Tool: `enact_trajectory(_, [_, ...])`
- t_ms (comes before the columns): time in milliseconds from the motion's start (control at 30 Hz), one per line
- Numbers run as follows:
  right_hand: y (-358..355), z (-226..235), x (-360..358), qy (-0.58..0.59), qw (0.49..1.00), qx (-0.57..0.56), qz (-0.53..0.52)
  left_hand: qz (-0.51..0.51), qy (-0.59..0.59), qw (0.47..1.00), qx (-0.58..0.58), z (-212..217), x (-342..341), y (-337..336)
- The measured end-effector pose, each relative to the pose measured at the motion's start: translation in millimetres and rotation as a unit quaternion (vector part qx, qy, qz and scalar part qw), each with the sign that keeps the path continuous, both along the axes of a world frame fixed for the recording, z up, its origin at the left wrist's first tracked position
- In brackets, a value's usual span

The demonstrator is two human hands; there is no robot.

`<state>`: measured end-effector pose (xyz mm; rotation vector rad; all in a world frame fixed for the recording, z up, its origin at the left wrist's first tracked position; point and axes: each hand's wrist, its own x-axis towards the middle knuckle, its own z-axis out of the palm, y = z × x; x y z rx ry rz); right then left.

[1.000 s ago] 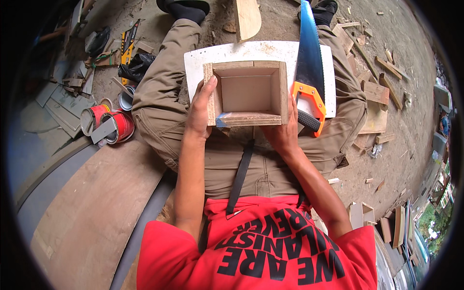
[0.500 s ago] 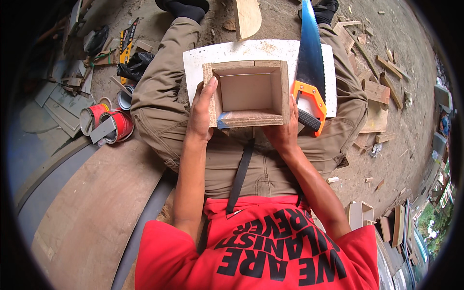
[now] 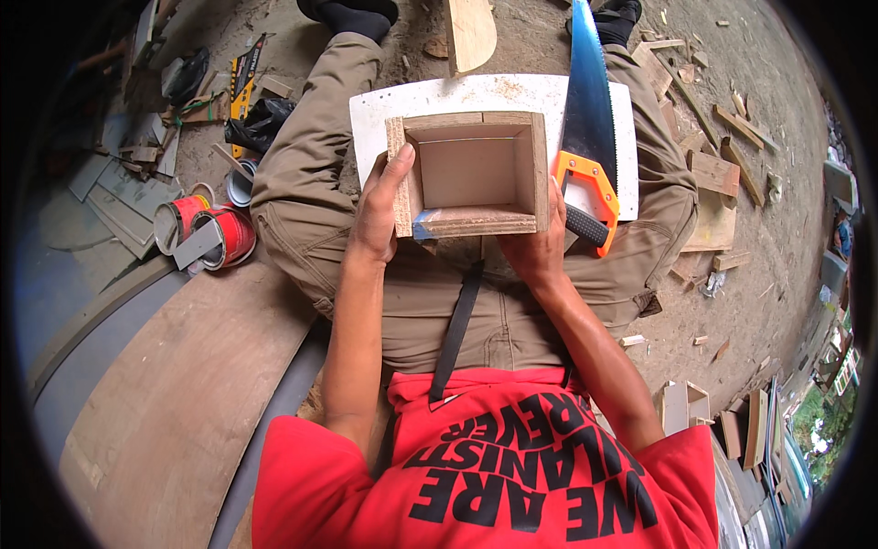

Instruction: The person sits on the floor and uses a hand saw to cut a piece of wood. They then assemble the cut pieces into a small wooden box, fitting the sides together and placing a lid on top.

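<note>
Between my two hands is a small open wooden box (image 3: 476, 222), its hollow inside facing up toward me. A blue smear marks its near left corner. My left hand (image 3: 380, 206) grips the left wall, thumb along the upper rim, other fingers hidden beneath. On the right wall, my right hand (image 3: 540, 238) is closed, fingers mostly out of sight behind and under the box. A white board (image 3: 412, 98) with sawdust on it lies under the box, across my legs. Just right of my right hand rests a handsaw (image 3: 590, 119) with an orange and black handle, blade pointing away.
Two red paint cans (image 3: 230, 240) stand at the left near a curved plywood sheet (image 3: 183, 366). A yellow-handled saw (image 3: 242, 87) and a black plastic bag (image 3: 261, 123) lie farther off. Wood offcuts (image 3: 713, 174) litter the ground at right. A rounded wood piece (image 3: 471, 37) sits ahead.
Almost nothing differs. The box and both hands have shifted very slightly, and the grip is the same.
</note>
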<state>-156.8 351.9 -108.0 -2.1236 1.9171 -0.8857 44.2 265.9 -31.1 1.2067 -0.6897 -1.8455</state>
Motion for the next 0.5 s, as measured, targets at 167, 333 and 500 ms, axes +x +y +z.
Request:
enact_trajectory(167, [0.4, -0.5, -0.8, -0.002, 1.000, -0.004, 0.002, -0.002, -0.002, 1.000, 0.004, 1.9, -0.1, 1.4])
enact_trajectory(333, [0.8, -1.1, 0.4, -0.005, 1.000, -0.002, 0.000, 0.001, -0.008, 1.000, -0.001, 1.8, 0.2, 3.0])
enact_trajectory(500, [1.2, 0.1, 0.5, -0.010, 1.000, -0.002, -0.003, -0.034, -0.020, 0.999, -0.018, 2.1, 6.6, -0.3])
